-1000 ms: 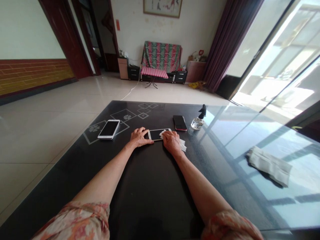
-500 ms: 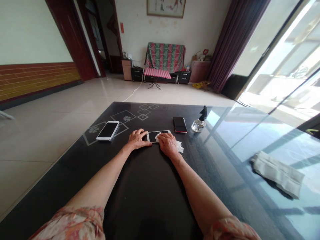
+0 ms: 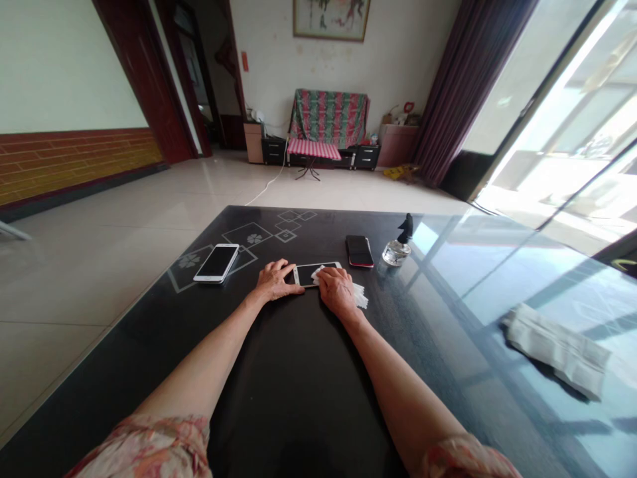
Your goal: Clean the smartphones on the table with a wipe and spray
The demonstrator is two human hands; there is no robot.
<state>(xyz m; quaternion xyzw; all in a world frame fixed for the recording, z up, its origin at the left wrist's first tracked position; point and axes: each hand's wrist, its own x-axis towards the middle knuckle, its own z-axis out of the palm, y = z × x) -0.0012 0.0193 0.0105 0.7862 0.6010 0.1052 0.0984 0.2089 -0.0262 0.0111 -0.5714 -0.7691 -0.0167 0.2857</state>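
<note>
A white phone (image 3: pixel 311 272) lies screen-up near the middle of the black glass table (image 3: pixel 298 372). My left hand (image 3: pixel 275 281) pinches its left end between thumb and fingers, holding it in place. My right hand (image 3: pixel 337 289) presses a white tissue (image 3: pixel 359 296) flat on the phone's right half, with the tissue sticking out to the right of the fingers. Both forearms stretch forward over the table.
A second white phone (image 3: pixel 216 262) lies to the left on the printed squares. A dark red-edged phone (image 3: pixel 359 251) and a small clear spray bottle (image 3: pixel 397 249) sit to the right. A folded grey cloth (image 3: pixel 555 348) lies at the far right. The floor drops off past the table's left edge.
My right hand with the tissue has slid a little leftward over the phone screen. My left hand stays on the phone's left end. The view has tilted slightly.
</note>
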